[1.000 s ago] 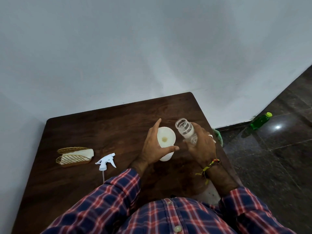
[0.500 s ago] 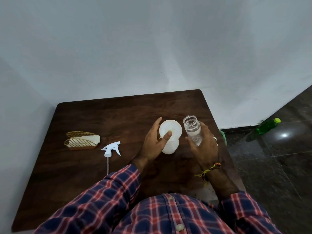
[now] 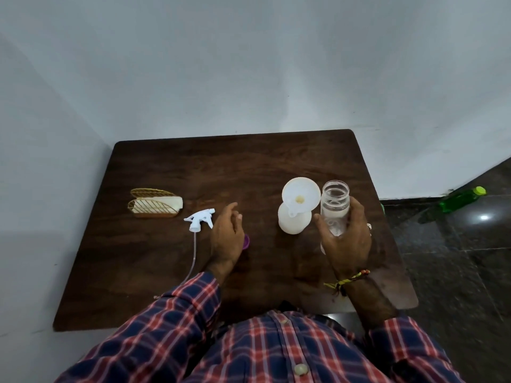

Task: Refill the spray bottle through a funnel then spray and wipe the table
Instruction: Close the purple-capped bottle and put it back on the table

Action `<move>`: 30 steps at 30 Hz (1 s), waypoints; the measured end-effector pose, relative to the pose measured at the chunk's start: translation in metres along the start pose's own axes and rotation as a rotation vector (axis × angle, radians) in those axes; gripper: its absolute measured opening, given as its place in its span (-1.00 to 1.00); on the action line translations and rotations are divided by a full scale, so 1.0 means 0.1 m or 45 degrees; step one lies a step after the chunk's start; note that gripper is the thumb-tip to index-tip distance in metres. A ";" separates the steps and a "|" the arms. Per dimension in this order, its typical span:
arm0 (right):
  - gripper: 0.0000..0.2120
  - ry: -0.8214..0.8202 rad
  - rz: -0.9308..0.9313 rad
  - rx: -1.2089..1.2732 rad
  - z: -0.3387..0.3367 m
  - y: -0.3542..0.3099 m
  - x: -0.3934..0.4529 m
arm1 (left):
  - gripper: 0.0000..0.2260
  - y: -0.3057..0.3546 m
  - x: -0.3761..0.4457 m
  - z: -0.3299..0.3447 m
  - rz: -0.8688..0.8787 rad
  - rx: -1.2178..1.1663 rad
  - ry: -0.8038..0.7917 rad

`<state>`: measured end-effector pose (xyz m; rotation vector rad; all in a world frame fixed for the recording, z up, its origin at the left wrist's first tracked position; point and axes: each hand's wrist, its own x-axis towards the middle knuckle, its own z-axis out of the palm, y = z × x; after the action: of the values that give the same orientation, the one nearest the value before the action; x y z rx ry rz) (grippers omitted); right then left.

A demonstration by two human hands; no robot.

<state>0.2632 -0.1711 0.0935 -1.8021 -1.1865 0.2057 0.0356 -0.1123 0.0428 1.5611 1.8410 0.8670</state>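
White wall behind, dark wooden table (image 3: 171, 272) filling mid-frame, glossy dark floor at right.

Left of frame: gold leaf-shaped holder (image 3: 153, 204) with a pale cloth in it, likely your wipe for later. Just right of it, the white trigger head (image 3: 200, 218) lies on its side, dip tube trailing toward the lower edge.

Your left hand (image 3: 225, 239) hovers near the trigger head, fingers loosely relaxed, gripping nothing. A purple cap (image 3: 245, 241) peeks out beside it.

Centre-right: white spray bottle (image 3: 293, 223) stands with the white funnel (image 3: 300, 196) seated in its neck, bowl canted toward the left. Nothing steadies it.

Right of that: your right hand (image 3: 345, 241) wraps the clear jar (image 3: 334, 210), mouth uncapped, upright, liquid partway up, just beside the funnel's rim.

Pour looks to be next. Suggest:
- bring the left hand back to brace bottle or funnel first, since a tilted funnel may tip;
- lip over the bowl's centre;
- tilt slowly, thin stream, pause if it backs up.

Far right, a green bottle (image 3: 461, 199) lies on the floor.
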 end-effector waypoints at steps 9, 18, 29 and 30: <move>-0.40 -0.110 -0.026 0.025 0.14 -0.13 -0.34 | -0.38 -0.42 -0.15 -0.07 -0.055 0.253 -0.434; -0.37 -0.290 -0.065 -0.038 0.29 -0.27 -0.60 | -0.36 -0.50 0.06 0.07 0.109 0.632 -0.723; -0.37 -0.592 -0.098 0.016 0.52 -0.52 -0.59 | -0.84 0.20 0.09 -0.35 -0.325 -0.980 -0.186; -0.36 -0.633 -0.108 0.021 0.57 -0.54 -0.58 | -0.88 0.34 0.08 -0.43 -0.288 -1.114 -0.175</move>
<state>0.1663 -0.1773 0.0851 -1.7328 -1.5944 0.6400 0.0224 -0.1055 0.0955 0.8170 1.2268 1.1952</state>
